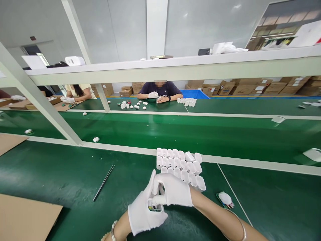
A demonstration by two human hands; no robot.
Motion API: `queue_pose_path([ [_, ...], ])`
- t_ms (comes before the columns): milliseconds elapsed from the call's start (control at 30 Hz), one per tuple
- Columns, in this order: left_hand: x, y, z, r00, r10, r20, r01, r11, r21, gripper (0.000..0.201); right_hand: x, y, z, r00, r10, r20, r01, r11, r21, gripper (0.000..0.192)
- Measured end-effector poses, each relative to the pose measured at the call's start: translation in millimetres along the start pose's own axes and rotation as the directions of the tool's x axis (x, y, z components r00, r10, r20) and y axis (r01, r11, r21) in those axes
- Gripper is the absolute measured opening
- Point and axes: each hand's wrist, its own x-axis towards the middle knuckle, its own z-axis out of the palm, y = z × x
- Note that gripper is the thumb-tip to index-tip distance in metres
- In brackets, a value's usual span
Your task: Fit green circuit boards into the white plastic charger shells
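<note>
My left hand (147,211), in a white glove, is closed around a small white plastic housing (151,203) with a circuit board (154,208) showing at its opening. From the right, my gloved right hand (173,190) bends over the same piece, its fingers closed on it and a fingertip pressing at the opening. The gloves cover most of the housing. Just beyond my hands stand rows of open white housings (177,163); one in the back row lies tilted. To the right lies a loose circuit board with a white part on it (225,198).
Metal tweezers (103,183) lie on the green bench to the left, near a cardboard sheet (25,217). A frame post (54,112) and an overhead shelf (175,68) cross the view. Past the green conveyor (200,129), a co-worker (160,90) handles a white piece.
</note>
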Motion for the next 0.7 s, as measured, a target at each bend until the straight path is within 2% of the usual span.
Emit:
queue_pose_path([
  [133,-1.4,5.6,0.4,0.999,0.011,-0.033,-0.011,1.0,0.013,0.12,-2.9,-4.4,6.9,0.996,-0.004,-0.084,-0.007,0.993,-0.122,0.011],
  [200,-3.6,9.8,1.3,1.0,0.0,-0.014,0.0,1.0,0.003,0.119,-3.1,-4.3,2.6,0.998,-0.009,-0.056,0.004,0.995,-0.096,0.011],
  [333,-9.1,17.0,2.1,1.0,-0.022,0.017,0.023,0.999,-0.026,0.118,-2.1,0.0,-11.3,0.997,-0.057,0.048,0.056,0.998,0.009,0.023],
  [433,-10.7,18.0,2.0,1.0,-0.029,0.011,0.03,0.999,-0.031,0.114,-2.3,1.8,-13.8,0.996,-0.078,0.037,0.078,0.997,-0.014,0.025],
  [700,-3.9,12.1,3.9,0.998,-0.021,-0.057,0.022,1.0,0.006,0.111,-4.1,-3.7,-1.6,0.994,-0.104,0.03,0.109,0.957,-0.268,0.023],
])
